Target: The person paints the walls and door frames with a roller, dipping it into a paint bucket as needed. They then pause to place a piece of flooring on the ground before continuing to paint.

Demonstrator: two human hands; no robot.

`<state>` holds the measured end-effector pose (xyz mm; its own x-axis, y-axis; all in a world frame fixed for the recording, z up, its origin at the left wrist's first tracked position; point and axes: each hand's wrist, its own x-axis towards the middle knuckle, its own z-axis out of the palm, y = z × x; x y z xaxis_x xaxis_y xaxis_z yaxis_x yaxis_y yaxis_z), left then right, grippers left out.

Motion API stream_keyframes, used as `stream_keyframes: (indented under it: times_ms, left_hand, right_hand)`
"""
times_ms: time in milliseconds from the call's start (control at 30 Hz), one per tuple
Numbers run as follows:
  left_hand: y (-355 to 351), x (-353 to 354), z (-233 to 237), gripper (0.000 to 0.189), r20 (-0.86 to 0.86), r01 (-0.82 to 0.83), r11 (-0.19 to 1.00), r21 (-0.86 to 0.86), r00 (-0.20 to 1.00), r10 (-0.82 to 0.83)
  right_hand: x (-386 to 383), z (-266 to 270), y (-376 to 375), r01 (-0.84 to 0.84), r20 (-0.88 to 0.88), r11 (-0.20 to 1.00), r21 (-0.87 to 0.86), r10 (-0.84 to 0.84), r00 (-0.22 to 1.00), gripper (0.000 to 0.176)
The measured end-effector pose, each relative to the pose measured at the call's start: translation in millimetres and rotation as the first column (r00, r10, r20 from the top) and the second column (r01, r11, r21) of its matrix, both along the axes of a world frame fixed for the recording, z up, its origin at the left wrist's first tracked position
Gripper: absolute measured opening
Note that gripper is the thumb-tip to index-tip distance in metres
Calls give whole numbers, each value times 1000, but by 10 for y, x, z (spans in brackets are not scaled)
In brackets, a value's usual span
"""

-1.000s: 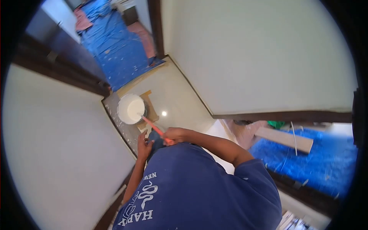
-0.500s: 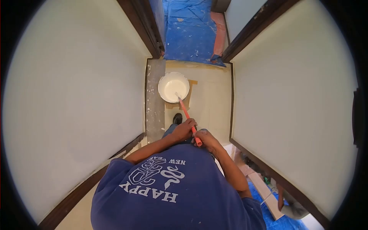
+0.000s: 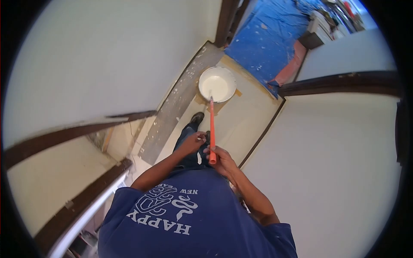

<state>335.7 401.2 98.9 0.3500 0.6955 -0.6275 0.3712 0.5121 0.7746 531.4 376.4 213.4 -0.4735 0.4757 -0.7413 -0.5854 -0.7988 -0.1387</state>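
My right hand [image 3: 220, 160] grips the near end of a long orange pole [image 3: 212, 124]. The pole runs straight ahead, and its far tip rests inside a white bucket [image 3: 203, 78] of white paint on the floor. My left hand [image 3: 191, 142] hovers just left of the pole with its fingers curled. A small pale speck shows at the fingertips, and I cannot tell if they hold anything. My dark shoe [image 3: 197, 118] stands just short of the bucket.
I stand in a narrow corridor between pale walls with dark wood trim [image 3: 340, 81]. A grey paint-spattered board [image 3: 176, 105] lies along the left wall. Cardboard sits under the bucket. Beyond it a blue tarp [image 3: 266, 38] covers the floor.
My left hand has come off the pole and now sits beside it. The pole has swung from slanted to straight ahead. My view has turned, so the bucket appears farther right.
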Motion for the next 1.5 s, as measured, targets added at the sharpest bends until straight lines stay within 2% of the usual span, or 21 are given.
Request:
stream_keyframes:
  times_ms: [167,267,300,433,567,667,767,800,833,867,900,933,967,1000,1133,1233,1267,1300,1400,1467,1500]
  left_hand:
    - [-921,-370,-523,46,-47,-158,987,43,986,160]
    - [-1721,-705,-1171,48,-174,28,919,393,984,45]
    - [-1643,-744,-630,47,-256,141,984,105,960,-110]
    - [-2332,-856,-440,37,-215,125,988,88,971,-104]
    - [-3109,-918,-514,45,-228,135,977,-163,959,-171]
    - [-3687,-1154,-383,50,-121,116,984,-132,984,-132]
    - [-4402,-1255,-281,56,-95,-179,974,-138,981,167]
    - [-4605,-1437,-101,62,-59,-173,955,-240,985,163]
    - [-4864,-1579,-60,64,-57,-190,965,-182,982,183]
    - [-5143,-1718,56,64,-95,-280,948,-153,959,268]
    - [-5486,-1800,-119,63,-46,-363,910,-201,931,361]
    - [-5711,-1996,186,57,-36,-444,863,-241,893,449]
    - [-6038,-2042,112,53,-3,-517,823,-236,847,531]
    - [-6338,-2061,16,49,29,-575,787,-224,803,595]
    - [-6914,-2251,83,37,32,-616,786,51,788,615]
    - [-7044,-2298,-172,32,-55,-625,777,69,776,629]
    - [-7089,-2353,-114,31,-53,-654,753,67,752,658]
    - [-7127,-2447,-38,31,-49,-683,728,59,727,685]
    - [-7134,-2783,266,35,-189,-741,666,90,644,741]
    - [-7121,-3018,240,29,-231,-736,673,74,644,729]
    - [-7122,-3157,214,28,-244,-728,678,101,642,726]
  right_hand:
    - [-470,-153,-260,-294,-140,954,56,299,944,23]
    - [-713,-346,-529,-409,-129,912,35,410,903,22]
    - [-778,-416,-593,-438,-112,899,23,437,892,20]
    - [-980,-706,-965,-554,-170,833,-11,544,822,16]
    - [-1267,-848,-1436,-694,-94,717,-62,688,720,15]
    - [-1567,-1032,-1840,-725,-15,674,-142,731,682,16]
    - [-1708,-1621,-2190,-774,50,613,-157,788,613,28]
    - [-1831,-1622,-2298,-801,88,586,-124,810,580,32]
    - [-2011,-1552,-2420,-791,202,592,-156,803,561,33]
    - [-2007,-1979,-2479,-834,119,526,-167,851,512,34]
    - [-2111,-2072,-2551,-822,75,547,-157,837,543,34]
    - [-2178,-2250,-2637,-811,86,560,-170,828,554,37]
    - [-2291,-2286,-2717,-771,70,601,-211,796,601,36]
    - [-2433,-2250,-2836,-746,242,635,-201,770,591,34]
    - [-2623,-2727,-2993,-625,332,736,-259,676,658,18]
    - [-2662,-2885,-3059,-525,418,791,-315,612,671,15]
    - [-2735,-2705,-3145,-560,458,767,-313,638,619,15]
    - [-2666,-2951,-3114,-580,371,731,-359,682,630,15]
    - [-2742,-2671,-3256,-646,285,625,-438,778,560,17]
    - [-2263,-3787,-3159,-754,116,455,-473,881,459,19]
    - [-2230,-3677,-3185,-945,295,312,-95,916,272,19]
